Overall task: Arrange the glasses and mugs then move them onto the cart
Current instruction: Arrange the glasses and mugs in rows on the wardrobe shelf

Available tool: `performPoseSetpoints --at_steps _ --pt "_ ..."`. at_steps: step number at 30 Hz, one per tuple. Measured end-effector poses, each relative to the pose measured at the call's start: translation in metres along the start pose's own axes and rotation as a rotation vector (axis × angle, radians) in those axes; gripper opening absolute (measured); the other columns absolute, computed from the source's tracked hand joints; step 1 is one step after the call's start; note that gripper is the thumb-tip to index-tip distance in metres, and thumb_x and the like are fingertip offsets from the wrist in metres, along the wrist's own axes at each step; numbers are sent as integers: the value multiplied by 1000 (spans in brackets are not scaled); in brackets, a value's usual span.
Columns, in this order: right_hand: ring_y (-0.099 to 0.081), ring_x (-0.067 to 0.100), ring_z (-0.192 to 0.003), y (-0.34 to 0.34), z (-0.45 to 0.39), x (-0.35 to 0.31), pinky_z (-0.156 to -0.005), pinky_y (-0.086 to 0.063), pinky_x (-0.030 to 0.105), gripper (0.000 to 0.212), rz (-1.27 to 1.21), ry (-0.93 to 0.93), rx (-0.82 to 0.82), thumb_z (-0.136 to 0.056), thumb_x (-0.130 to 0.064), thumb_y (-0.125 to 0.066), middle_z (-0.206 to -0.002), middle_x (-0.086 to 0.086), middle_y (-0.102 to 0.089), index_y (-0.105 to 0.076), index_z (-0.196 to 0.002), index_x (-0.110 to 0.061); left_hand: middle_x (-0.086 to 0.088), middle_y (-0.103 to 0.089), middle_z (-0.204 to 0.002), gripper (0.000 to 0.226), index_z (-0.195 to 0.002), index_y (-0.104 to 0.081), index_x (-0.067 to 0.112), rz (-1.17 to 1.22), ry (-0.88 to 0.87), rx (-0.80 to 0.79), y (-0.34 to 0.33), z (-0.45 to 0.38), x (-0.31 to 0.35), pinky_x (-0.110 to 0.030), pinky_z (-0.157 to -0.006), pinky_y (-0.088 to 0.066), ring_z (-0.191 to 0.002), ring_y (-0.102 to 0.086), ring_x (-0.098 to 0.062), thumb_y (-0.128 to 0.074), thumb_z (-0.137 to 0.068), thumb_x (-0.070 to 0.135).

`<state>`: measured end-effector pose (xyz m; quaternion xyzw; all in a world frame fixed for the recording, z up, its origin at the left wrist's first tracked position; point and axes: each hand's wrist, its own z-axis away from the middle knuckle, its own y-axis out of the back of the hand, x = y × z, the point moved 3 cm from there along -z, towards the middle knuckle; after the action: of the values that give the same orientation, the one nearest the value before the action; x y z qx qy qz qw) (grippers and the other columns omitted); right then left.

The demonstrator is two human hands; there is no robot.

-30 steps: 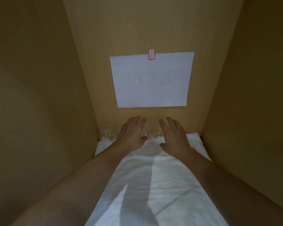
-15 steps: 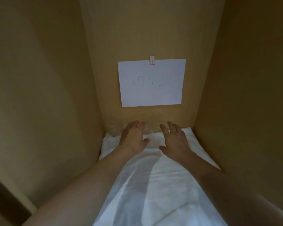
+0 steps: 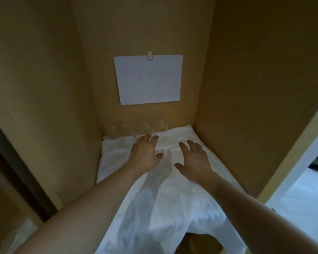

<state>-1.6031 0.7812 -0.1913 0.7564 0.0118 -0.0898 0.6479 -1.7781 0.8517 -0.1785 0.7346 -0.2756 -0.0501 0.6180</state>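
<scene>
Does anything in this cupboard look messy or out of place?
The white cloth is rumpled and hangs crookedly over the shelf's front edge. The clear glasses at the back stand upright; nothing looks spilled or broken.

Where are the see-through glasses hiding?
The clear glasses stand in a row at the back of the wooden cabinet, left of middle, on the far edge of the white cloth, just below the paper sign and beyond the left hand.
</scene>
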Motion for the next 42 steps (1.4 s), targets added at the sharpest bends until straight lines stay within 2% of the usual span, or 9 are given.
performPoseSetpoints --at_steps 4,12,17,21,26,30,35,38,42 --pt "-27 33 -146 16 21 8 -117 -30 44 82 -33 36 35 -92 -52 -62 -161 11 -26 -24 -158 -22 -12 -39 -155 73 -154 -36 17 -16 28 29 9 21 23 -42 -114 -36 -143 -33 -33 -62 -94 49" --pt "-28 31 -145 45 93 48 -117 -29 42 76 -48 127 21 -94 -53 -58 -160 9 -29 -26 -156 -22 -9 -42 -153 73 -154 -37 18 -31 120 64 15 87 88 -43 -112 -37 -142 -35 -32 -62 -94 52" --pt "-28 31 -145 48 128 53 -117 -30 42 76 -125 177 -10 -94 -53 -58 -159 9 -31 -27 -155 -21 -7 -39 -156 74 -155 -35 20 -36 183 88 18 139 111 -42 -117 -32 -145 -31 -29 -61 -94 53" --pt "-27 32 -145 39 157 36 -116 -31 43 77 -157 258 -69 -93 -53 -60 -160 10 -29 -26 -155 -21 -6 -39 -156 75 -155 -34 20 -49 274 68 22 186 114 -42 -115 -34 -144 -31 -29 -62 -93 53" --pt "-25 34 -146 36 184 9 -117 -29 45 78 -162 343 -108 -93 -52 -60 -160 12 -28 -26 -156 -21 -5 -44 -150 69 -150 -40 19 -32 351 120 41 232 107 -41 -110 -38 -140 -36 -28 -64 -93 51" --pt "-23 33 -148 38 201 -17 -118 -27 44 77 -159 392 -105 -94 -52 -58 -162 10 -25 -24 -157 -22 -4 -44 -149 68 -150 -39 20 -39 381 137 54 260 96 -39 -108 -40 -137 -39 -27 -63 -94 51" --pt "-23 30 -148 41 212 -56 -118 -28 43 78 -160 410 -82 -94 -53 -58 -163 7 -25 -24 -157 -23 -4 -42 -152 69 -151 -39 21 -56 428 136 73 297 66 -43 -110 -40 -141 -36 -29 -61 -94 54" --pt "-26 30 -147 40 221 -91 -117 -31 43 78 -180 419 -83 -93 -53 -59 -162 6 -27 -25 -157 -23 -5 -49 -142 60 -141 -47 21 -87 425 128 87 321 43 -42 -103 -43 -134 -41 -30 -63 -92 53" --pt "-31 30 -143 32 243 -149 -115 -34 42 77 -197 470 -77 -93 -51 -60 -159 6 -31 -27 -156 -24 -8 -44 -149 67 -148 -43 18 -68 453 159 111 360 5 -45 -112 -39 -140 -36 -30 -65 -93 49"
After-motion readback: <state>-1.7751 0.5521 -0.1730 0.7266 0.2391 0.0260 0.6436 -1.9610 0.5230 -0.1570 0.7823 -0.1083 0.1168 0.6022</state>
